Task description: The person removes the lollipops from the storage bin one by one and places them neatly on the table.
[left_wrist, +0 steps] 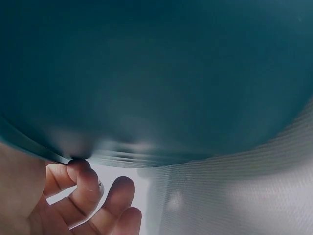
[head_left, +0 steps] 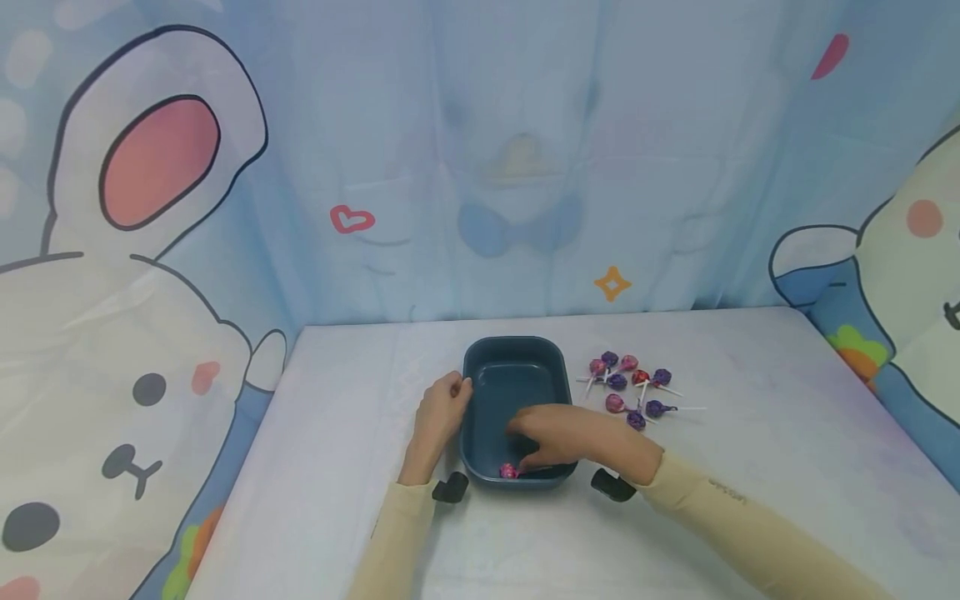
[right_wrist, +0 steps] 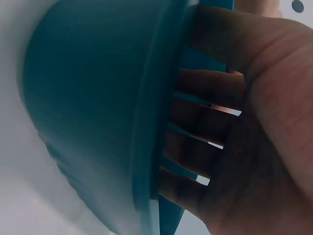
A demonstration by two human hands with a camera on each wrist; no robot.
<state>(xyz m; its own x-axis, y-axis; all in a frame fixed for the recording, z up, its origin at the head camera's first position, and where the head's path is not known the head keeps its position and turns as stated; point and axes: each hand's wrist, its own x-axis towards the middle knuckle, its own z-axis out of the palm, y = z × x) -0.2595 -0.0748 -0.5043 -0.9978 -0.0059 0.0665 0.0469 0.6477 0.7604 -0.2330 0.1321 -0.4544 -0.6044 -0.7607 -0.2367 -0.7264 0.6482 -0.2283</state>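
Observation:
A dark teal rectangular box (head_left: 517, 367) stands on the table. My left hand (head_left: 442, 410) grips its left rim, thumb at the top edge; the left wrist view has a curled finger (left_wrist: 84, 178) under the rim and other fingers apart from it. Over the right rim, my right hand (head_left: 566, 433) reaches inside, fingers spread and pointing down, as the right wrist view also shows. A pink-wrapped lollipop (head_left: 508, 471) lies in the box's near end, right by the right thumb's tip. The box wall hides the right fingertips in the right wrist view.
Right of the box lies a loose group of several lollipops, among them a purple one (head_left: 655, 408), a pink one (head_left: 615, 403) and a red one (head_left: 640, 377), with white sticks pointing various ways. A white cloth (head_left: 360, 400) covers the table; a printed blue curtain (head_left: 510, 275) hangs behind.

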